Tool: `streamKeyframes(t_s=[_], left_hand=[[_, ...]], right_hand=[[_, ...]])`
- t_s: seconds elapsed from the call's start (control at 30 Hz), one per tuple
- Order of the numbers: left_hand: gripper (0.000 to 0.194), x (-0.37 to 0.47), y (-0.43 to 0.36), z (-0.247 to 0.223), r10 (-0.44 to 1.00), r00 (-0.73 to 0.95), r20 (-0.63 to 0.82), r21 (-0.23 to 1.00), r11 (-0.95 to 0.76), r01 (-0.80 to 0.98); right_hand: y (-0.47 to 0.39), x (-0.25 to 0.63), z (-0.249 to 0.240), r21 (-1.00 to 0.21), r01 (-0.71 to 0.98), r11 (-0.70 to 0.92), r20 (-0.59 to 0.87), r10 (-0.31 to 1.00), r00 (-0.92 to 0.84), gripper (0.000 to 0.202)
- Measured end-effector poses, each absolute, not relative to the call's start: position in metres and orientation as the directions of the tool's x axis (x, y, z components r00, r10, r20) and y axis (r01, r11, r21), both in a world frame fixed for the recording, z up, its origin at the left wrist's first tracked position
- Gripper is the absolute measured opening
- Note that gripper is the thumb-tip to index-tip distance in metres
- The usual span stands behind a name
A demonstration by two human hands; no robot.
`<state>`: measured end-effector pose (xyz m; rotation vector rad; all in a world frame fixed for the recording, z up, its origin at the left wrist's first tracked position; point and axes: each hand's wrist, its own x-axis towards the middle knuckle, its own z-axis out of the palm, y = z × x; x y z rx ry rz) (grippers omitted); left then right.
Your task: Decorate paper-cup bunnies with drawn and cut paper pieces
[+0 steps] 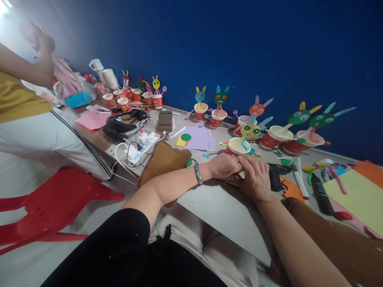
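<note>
My left hand [225, 165], with a green bangle [198, 173] on its wrist, is closed, fingers curled inward. Right beside it, my right hand [255, 175] has bent fingers that meet the left hand's fingertips. Whatever lies between them is hidden. Just beyond both hands stands a red and white paper cup [238, 146], with a yellow rabbit-eared figure [250, 130] rising at it. A black tool shaped like a glue gun [277, 175] lies to the right of my right hand, over an orange paper piece [292, 189].
Several cups with rabbit-eared figures line the blue wall, among them a green one [299, 115]. Purple paper [200, 137], a power strip [140, 149] and a black headset [124, 123] lie leftward. A red chair [62, 199] and a person in a yellow top [20, 97] are at left.
</note>
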<state>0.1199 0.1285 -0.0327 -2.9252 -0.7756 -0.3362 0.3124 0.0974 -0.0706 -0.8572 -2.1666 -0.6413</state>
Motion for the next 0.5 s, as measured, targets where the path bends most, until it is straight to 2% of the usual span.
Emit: streamKeyframes(t_s=[0.13, 0.5], left_hand=[[0.034, 0.1182, 0.1275, -0.0298, 0.465, 0.856, 0.228, -0.024, -0.876, 0.482], [0.031, 0.1207, 0.1262, -0.0296, 0.484, 0.846, 0.226, 0.025, -0.871, 0.491]], right_hand=[[0.0967, 0.3102, -0.0690, 0.198, 0.726, 0.658, 0.755, 0.370, -0.541, 0.081], [0.0938, 0.3068, -0.0653, 0.227, 0.738, 0.636, 0.787, 0.327, -0.523, 0.072]])
